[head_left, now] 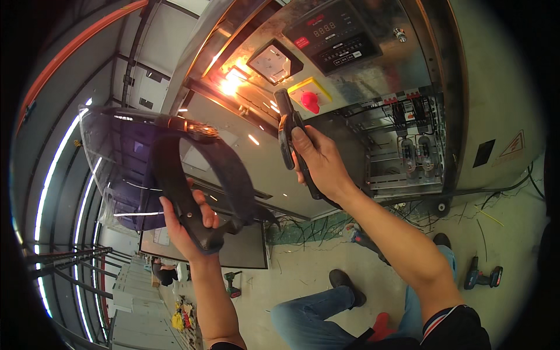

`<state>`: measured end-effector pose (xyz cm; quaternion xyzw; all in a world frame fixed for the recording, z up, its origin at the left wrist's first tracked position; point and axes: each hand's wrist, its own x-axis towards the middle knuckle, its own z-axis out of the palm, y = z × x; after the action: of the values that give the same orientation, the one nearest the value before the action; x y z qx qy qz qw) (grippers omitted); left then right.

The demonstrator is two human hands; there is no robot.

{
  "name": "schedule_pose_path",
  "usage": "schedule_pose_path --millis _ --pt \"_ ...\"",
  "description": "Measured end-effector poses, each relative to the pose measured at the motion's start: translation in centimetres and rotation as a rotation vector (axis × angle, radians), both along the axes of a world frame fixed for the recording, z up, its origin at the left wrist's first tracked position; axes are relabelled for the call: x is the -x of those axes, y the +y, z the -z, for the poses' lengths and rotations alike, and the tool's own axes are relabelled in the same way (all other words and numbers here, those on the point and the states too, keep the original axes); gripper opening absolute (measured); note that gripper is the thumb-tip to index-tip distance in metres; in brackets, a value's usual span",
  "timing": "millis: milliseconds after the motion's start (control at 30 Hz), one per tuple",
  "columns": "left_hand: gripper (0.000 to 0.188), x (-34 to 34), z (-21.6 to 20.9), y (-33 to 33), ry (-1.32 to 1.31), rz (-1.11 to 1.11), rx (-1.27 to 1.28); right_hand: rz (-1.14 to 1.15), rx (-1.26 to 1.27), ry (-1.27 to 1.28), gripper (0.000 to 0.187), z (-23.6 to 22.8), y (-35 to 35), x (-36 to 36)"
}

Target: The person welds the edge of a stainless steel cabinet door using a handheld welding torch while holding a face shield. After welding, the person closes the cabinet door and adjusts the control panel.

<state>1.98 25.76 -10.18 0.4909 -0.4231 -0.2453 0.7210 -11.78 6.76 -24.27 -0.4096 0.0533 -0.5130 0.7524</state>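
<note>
My left hand (189, 227) is closed on the black headband of a face shield (131, 169), holding it up at the left of the cabinet. Its visor is clear and purplish, and the dark strap loops to the right. In my right hand (322, 160) is a black welding electrode holder (286, 125), gripped by its handle with the jaw end pointing up. Left of it, a bright orange-white glow (232, 81) burns at the metal edge of an electrical cabinet (402, 64), and sparks fly around it. I cannot make out a rod in the jaws.
The cabinet front carries a square meter (274, 62), a dark display panel (332, 35) and a red rotary switch (310, 102). Below is an open wiring bay (402, 146). Cordless drills (481, 275) (232, 284) lie on the floor among wire scraps. A seated person (350, 318) is close in front.
</note>
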Motion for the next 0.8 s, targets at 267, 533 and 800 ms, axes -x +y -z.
schedule_pose_path --millis 267,533,800 --pt "0.061 0.4 -0.1 -0.1 -0.030 -0.004 -0.037 -0.029 -0.010 0.070 0.054 0.3 -0.2 -0.3" --pt "0.063 0.7 0.5 -0.3 0.013 0.016 -0.097 -0.042 0.001 0.091 0.055 0.2 0.0 -0.6" --pt "0.061 3.0 1.2 -1.8 -0.023 -0.007 -0.375 -0.075 0.034 0.119 0.045 0.1 -0.2 0.0"
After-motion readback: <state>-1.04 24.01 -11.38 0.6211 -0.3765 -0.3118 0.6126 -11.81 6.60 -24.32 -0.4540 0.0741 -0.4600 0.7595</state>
